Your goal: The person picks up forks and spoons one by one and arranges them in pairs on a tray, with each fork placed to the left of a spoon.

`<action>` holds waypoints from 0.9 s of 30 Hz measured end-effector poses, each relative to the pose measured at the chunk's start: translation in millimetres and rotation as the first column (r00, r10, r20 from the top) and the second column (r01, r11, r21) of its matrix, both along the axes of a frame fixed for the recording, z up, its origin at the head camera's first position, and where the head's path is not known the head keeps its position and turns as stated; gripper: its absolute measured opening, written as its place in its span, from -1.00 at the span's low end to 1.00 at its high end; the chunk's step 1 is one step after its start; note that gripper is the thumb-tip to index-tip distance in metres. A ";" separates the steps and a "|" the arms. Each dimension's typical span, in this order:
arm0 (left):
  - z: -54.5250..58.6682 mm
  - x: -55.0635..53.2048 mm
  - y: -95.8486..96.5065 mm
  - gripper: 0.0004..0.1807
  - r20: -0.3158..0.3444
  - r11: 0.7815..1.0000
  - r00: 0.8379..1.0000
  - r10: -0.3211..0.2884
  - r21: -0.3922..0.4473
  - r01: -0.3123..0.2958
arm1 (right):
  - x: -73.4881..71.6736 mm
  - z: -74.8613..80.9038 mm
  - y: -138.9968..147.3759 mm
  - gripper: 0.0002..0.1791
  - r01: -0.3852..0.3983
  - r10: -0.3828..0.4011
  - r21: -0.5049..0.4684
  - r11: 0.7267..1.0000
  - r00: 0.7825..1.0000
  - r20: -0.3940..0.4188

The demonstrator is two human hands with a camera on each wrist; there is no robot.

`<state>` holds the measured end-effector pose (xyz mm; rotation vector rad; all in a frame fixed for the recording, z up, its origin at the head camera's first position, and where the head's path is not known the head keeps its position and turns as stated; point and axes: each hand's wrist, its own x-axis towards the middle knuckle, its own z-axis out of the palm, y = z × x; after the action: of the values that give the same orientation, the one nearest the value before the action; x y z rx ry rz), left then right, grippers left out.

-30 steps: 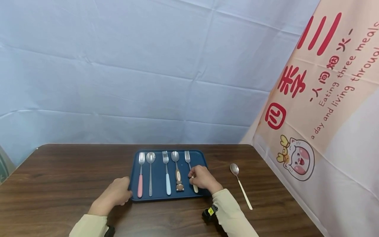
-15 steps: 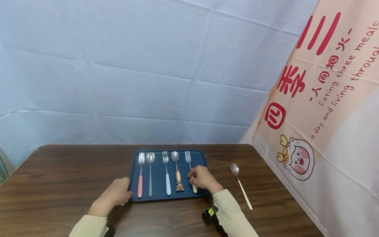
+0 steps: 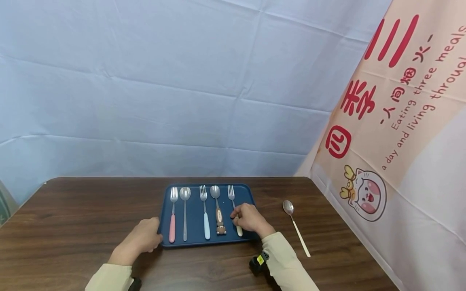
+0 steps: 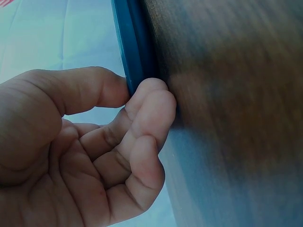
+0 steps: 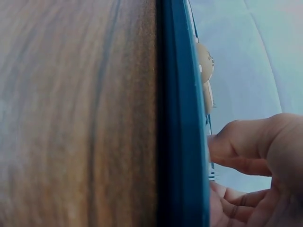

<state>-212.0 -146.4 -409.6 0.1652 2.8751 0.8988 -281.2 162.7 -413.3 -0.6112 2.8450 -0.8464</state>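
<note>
A dark blue tray (image 3: 194,218) lies on the table, holding a row of cutlery. From left to right these are a pink-handled fork (image 3: 172,228), a plain metal spoon (image 3: 185,195), a light-blue-handled fork (image 3: 206,226), a brown bear-handled spoon (image 3: 219,216) and a cream-handled fork (image 3: 231,194). My left hand (image 3: 143,235) pinches the tray's left rim, thumb against the side and fingertips underneath, as the left wrist view shows. Over the right part of the tray, my right hand (image 3: 251,219) pinches the cream fork's handle; the raised rim hides its fingertips in the right wrist view.
A cream-handled spoon (image 3: 298,236) lies slanted on the wooden table (image 3: 91,206), to the right of the tray. Behind the table hangs a pale cloth (image 3: 164,101), and a printed banner (image 3: 367,121) runs along the right side.
The cream-handled fork has turned very slightly, its handle end shifting a little left under my right fingers. My left hand and the tray stay in place.
</note>
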 end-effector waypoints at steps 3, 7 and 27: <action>0.9 0.6 -0.2 -0.82 -0.006 1.000 1.000 -0.003 -0.002 0.002 | 1.8 2.5 0.2 -0.86 -0.021 0.022 0.030 0.999 1.000 -0.018; 2.5 0.9 0.0 -0.80 -0.007 1.000 1.000 -0.010 -0.002 0.010 | 6.3 8.9 0.0 -0.81 -0.046 0.049 0.104 0.994 0.998 -0.032; 0.9 0.2 -0.7 -0.81 -0.001 1.000 1.000 -0.006 -0.001 0.006 | 29.6 32.4 -5.6 -0.67 -0.100 0.107 0.380 0.919 0.994 0.003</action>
<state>-211.8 -147.1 -408.7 0.1736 2.8747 0.8961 -251.7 157.1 -380.9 -0.7059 2.8445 -0.2571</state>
